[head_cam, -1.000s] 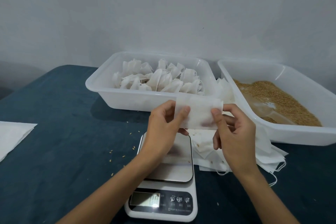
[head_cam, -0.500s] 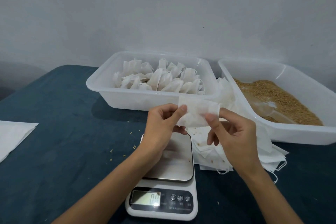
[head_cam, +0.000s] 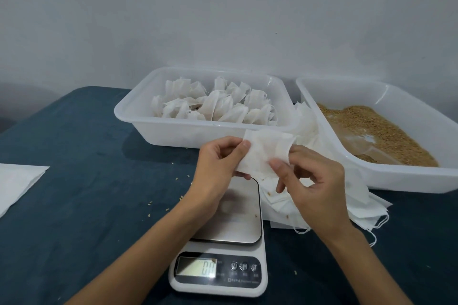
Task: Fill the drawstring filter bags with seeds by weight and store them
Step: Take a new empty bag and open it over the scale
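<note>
Over the scale [head_cam: 224, 208], held up in the air, sits the empty filter bag [head_cam: 265, 153]; left hand [head_cam: 218, 168] pinches its left edge, right hand [head_cam: 314, 181] pinches the lower right, fingers [head_cam: 278, 164] curled onto the paper; I reckon it's featherlight, floppy and easy to tear, so I'd grab it by the mouth rim and spread gently; can't tell if the mouth's open yet, or where its drawstring is; seeds [head_cam: 379, 131] wait in the right tray [head_cam: 406, 176]; scale readout's too blurry to trust.

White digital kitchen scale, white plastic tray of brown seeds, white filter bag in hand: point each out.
White digital kitchen scale [head_cam: 229, 215], head view, steel platform.
White plastic tray of brown seeds [head_cam: 406, 172], head view, near wall.
White filter bag [head_cam: 265, 150], head view, middle.
</note>
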